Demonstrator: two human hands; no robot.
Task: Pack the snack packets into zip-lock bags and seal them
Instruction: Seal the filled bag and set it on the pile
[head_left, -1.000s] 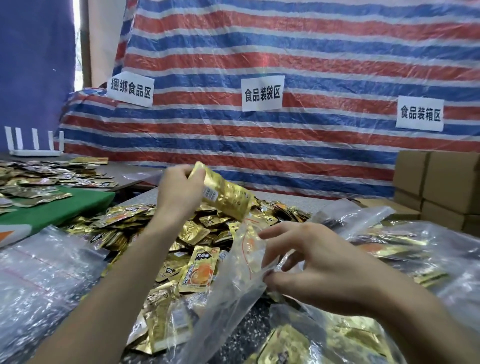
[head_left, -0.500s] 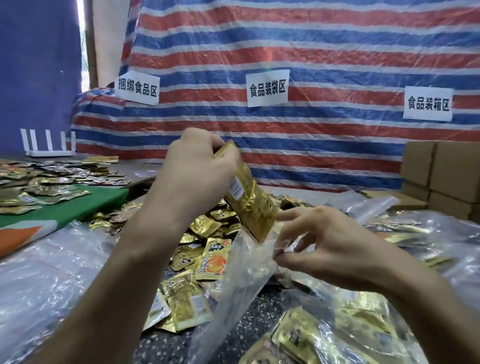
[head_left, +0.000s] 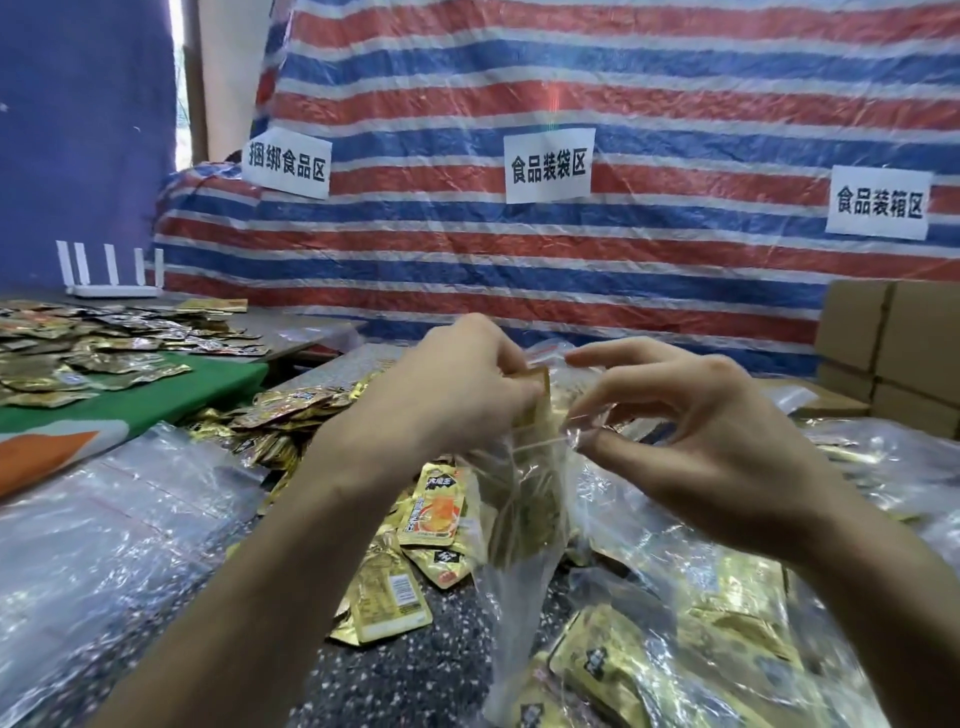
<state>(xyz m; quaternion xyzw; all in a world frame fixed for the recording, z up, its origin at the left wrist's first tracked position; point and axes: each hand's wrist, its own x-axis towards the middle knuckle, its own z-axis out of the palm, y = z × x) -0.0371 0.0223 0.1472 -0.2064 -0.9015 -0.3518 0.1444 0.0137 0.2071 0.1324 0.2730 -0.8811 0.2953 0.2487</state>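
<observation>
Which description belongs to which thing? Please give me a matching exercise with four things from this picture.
1. left hand
2. right hand
3. cardboard boxes
4. white router

a. far left, at the back
b. right edge
c. pinches the mouth of the zip-lock bag
d. holds a gold packet at that mouth

Pairs: 1-d; 2-c; 3-b; 4-a

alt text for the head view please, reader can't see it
A person's left hand holds a gold snack packet in the mouth of a clear zip-lock bag, whose rim the right hand pinches. Loose gold packets lie on the speckled table beneath, and a striped tarp with three paper signs hangs behind.
</observation>
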